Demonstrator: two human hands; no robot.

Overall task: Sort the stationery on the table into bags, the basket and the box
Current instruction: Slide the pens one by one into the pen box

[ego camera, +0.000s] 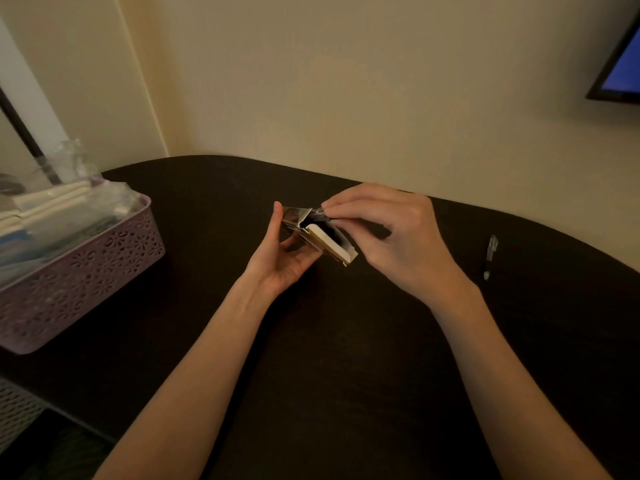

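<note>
A small cardboard box [320, 237] with its end flaps open is held above the middle of the dark table [346, 358]. My left hand [280, 258] cradles it from below and the left, thumb along its side. My right hand [388, 233] pinches a small thin item at the box's open mouth; what the item is cannot be made out. A clear pen [490, 256] lies on the table to the right of my right hand. A lilac perforated basket [86, 271] at the left holds clear bags and white and blue stationery.
The table's curved far edge meets a beige wall. A dark-framed screen [620, 64] hangs at the upper right. A white perforated container [17, 410] shows below the table's left edge.
</note>
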